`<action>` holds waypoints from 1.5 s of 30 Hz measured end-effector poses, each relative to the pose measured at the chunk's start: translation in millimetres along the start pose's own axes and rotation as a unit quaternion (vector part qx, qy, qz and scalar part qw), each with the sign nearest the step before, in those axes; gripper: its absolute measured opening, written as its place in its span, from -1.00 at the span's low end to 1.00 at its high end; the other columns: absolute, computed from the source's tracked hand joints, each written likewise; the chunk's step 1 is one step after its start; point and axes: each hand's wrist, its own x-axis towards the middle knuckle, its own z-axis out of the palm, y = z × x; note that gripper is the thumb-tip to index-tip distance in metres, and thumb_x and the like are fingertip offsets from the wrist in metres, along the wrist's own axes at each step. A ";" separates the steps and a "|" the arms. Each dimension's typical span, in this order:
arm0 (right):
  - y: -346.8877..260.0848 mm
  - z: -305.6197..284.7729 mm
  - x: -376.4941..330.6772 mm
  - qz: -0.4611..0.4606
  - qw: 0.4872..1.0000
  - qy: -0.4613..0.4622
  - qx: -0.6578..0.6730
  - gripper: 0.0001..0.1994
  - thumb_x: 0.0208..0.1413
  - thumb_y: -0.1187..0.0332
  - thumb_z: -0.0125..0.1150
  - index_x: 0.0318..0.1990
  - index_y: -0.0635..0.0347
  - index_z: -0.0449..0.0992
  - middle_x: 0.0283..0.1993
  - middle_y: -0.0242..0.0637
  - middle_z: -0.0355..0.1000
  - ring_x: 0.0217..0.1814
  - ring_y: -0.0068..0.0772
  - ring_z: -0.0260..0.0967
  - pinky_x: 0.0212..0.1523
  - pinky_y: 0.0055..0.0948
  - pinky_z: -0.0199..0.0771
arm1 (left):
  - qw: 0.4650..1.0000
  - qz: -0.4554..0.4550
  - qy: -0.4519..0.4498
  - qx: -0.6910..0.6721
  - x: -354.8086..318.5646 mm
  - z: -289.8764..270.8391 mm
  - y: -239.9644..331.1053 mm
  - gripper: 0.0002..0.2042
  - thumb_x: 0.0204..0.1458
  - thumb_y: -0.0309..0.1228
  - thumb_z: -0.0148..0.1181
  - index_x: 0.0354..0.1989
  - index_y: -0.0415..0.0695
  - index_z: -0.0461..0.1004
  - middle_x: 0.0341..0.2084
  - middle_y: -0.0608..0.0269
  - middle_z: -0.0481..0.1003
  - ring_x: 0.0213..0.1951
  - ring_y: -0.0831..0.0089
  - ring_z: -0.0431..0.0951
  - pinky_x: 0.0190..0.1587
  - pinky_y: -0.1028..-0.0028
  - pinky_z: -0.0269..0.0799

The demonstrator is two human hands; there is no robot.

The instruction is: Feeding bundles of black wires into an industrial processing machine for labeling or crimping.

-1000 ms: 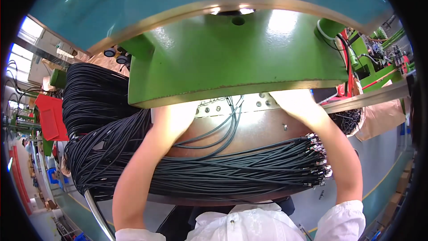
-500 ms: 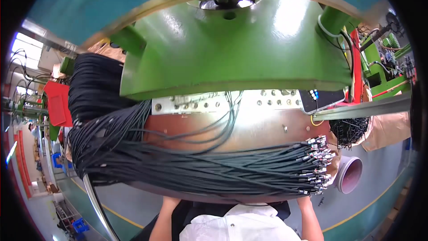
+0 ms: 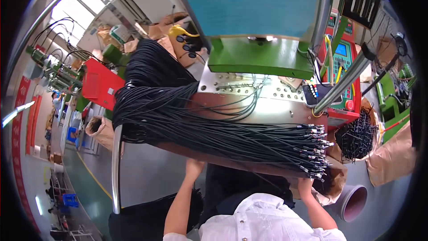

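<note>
The black cable bundle (image 3: 232,136) runs left-right just above both hands, left hand (image 3: 195,166) and right hand (image 3: 306,183) touching its underside, grips hidden.

I see a factory hall: bright windows (image 3: 84,6) high on my left, a grey floor (image 3: 142,174) with a yellow line (image 3: 96,178), a red bin (image 3: 100,85), and green machines (image 3: 392,102) on my right.
</note>
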 end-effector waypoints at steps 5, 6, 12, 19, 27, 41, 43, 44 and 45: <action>-46.6 -42.5 22.8 -0.027 0.996 0.021 0.078 -0.65 0.03 0.50 0.06 0.03 0.30 0.38 0.03 -0.05 0.36 0.13 -0.05 0.23 0.20 -0.20 0.14 | 0.997 -0.026 -0.066 0.028 2.8 -23.9 51.1 -0.76 -0.13 -0.39 0.27 -0.28 -0.21 0.51 -0.35 -0.02 0.53 -0.30 0.02 0.53 -0.23 0.23 0.45; -62.7 -60.7 25.7 -0.039 0.997 0.028 0.053 -0.65 0.04 0.52 0.05 0.04 0.29 0.37 0.04 -0.08 0.35 0.13 -0.11 0.25 0.18 -0.26 0.16 | 0.982 -0.037 -0.131 0.129 0.0 -33.6 63.2 -0.75 -0.15 -0.34 0.30 -0.30 -0.19 0.52 -0.37 0.02 0.53 -0.35 0.05 0.54 -0.26 0.23 0.45; -154.3 -140.3 51.5 -0.001 0.947 0.313 0.073 -0.72 0.11 0.54 -0.03 -0.01 0.36 0.34 0.00 -0.24 0.33 -0.04 -0.37 0.29 0.02 -0.45 0.30 | 0.862 0.446 0.132 0.204 35.4 -114.0 41.7 -0.46 -0.26 -0.05 0.35 -0.13 -0.13 0.46 -0.06 0.19 0.43 -0.06 0.23 0.43 -0.03 0.17 0.36; -291.1 -47.1 105.6 -0.291 0.909 -0.111 -0.277 -0.25 -0.27 0.20 0.36 0.18 0.11 0.23 0.28 -0.15 0.12 0.33 -0.05 0.02 0.28 0.13 -0.10 | 0.875 0.457 -0.036 0.158 141.3 -130.5 69.5 -0.21 -0.40 0.14 0.32 0.01 -0.15 0.37 -0.10 0.18 0.41 -0.13 0.28 0.43 -0.04 0.25 0.37; -242.7 -116.5 207.5 0.003 0.878 -0.388 -0.282 -0.20 -0.22 0.08 0.27 0.26 0.06 0.16 0.30 -0.27 0.12 0.37 -0.30 0.02 0.28 0.14 -0.09 | 0.910 0.398 -0.068 0.094 157.6 -119.3 53.2 -0.36 -0.47 0.00 0.40 -0.19 -0.15 0.45 -0.30 0.21 0.47 -0.36 0.26 0.46 -0.28 0.37 0.40; -197.9 -68.8 164.9 -0.299 0.930 -0.018 -0.214 -0.28 -0.26 -0.24 0.22 -0.04 0.14 0.39 -0.19 -0.22 0.35 -0.04 -0.20 0.29 0.10 -0.14 0.16 | 0.898 0.404 0.011 0.176 115.0 -40.9 184.5 -0.29 -0.26 0.10 0.26 0.00 -0.19 0.37 -0.11 0.08 0.42 -0.10 0.10 0.39 0.00 0.20 0.25; -190.4 -66.4 169.1 -0.306 0.933 -0.030 -0.186 -0.37 -0.23 -0.23 0.21 -0.20 0.17 0.41 -0.29 -0.26 0.33 -0.16 -0.25 0.31 -0.07 -0.28 0.24 | 0.896 0.413 0.017 0.161 119.8 -24.1 183.2 -0.28 -0.22 0.12 0.22 0.02 -0.20 0.35 -0.08 0.06 0.41 -0.09 0.07 0.39 0.00 0.19 0.25; -187.7 -70.2 167.6 -0.303 0.937 -0.049 -0.170 -0.40 -0.22 -0.22 0.21 -0.29 0.18 0.42 -0.33 -0.28 0.32 -0.22 -0.29 0.30 -0.15 -0.35 0.26 | 0.898 0.412 0.009 0.157 116.4 -22.8 182.3 -0.31 -0.15 0.13 0.14 0.01 -0.21 0.36 -0.09 0.05 0.41 -0.10 0.05 0.39 -0.01 0.18 0.24; -184.6 -74.7 169.3 -0.288 0.942 -0.042 -0.168 -0.40 -0.22 -0.22 0.21 -0.29 0.18 0.42 -0.33 -0.28 0.32 -0.22 -0.29 0.30 -0.15 -0.35 0.26 | 0.899 0.411 -0.001 0.151 114.4 -19.4 182.0 -0.33 -0.08 0.14 0.07 0.01 -0.23 0.36 -0.09 0.04 0.42 -0.10 0.03 0.38 -0.01 0.17 0.24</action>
